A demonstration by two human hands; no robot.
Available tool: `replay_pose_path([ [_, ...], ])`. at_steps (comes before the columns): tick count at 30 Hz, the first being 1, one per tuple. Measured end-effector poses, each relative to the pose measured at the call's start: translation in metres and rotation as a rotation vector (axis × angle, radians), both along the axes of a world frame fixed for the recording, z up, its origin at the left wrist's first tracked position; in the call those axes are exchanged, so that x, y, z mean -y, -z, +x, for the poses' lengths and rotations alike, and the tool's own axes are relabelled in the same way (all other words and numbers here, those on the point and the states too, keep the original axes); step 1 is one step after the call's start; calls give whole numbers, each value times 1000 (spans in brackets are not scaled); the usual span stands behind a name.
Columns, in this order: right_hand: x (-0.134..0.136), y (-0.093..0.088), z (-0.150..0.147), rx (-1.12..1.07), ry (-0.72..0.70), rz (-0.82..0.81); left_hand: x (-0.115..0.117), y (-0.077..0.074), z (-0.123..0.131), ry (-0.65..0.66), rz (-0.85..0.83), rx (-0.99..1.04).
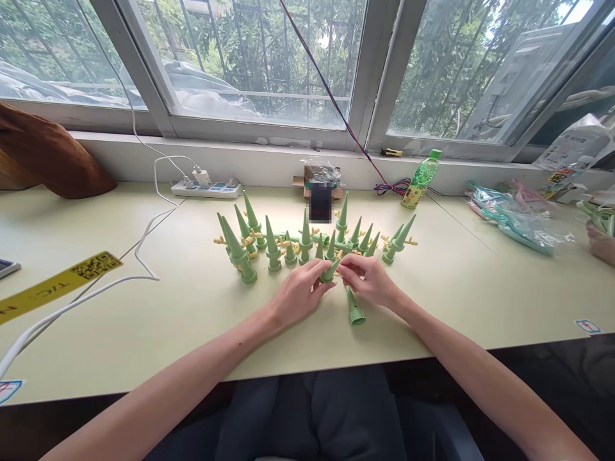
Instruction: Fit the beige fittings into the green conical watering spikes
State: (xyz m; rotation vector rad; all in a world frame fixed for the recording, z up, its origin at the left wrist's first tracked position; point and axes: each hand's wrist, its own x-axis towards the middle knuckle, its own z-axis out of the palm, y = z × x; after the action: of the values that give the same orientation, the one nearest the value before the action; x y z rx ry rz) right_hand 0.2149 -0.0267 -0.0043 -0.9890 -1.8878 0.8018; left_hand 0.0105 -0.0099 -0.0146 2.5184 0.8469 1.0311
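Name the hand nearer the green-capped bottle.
Right. The right hand is left of the bottle, on the person's side of it; the left hand is farther left, at a green cone.

Cones (234,250) look smooth matt plas., tabletop (480,301) smooth w/ faint sheen, bottle (421,180) & bag (548,232) shiny plas.

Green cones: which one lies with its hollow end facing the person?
The cone by the right hand, closest to the table's near edge; its round opening shows, while most others stand upright.
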Motion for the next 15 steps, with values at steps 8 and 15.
replay_pose_path([
  [8, 1, -2, 0, -38, 7, -71, 4, -4, 2, 74, -55, 69],
  [15, -1, -3, 2, -98, 63, -30, 7, -14, 4, 13, -242, 183],
])
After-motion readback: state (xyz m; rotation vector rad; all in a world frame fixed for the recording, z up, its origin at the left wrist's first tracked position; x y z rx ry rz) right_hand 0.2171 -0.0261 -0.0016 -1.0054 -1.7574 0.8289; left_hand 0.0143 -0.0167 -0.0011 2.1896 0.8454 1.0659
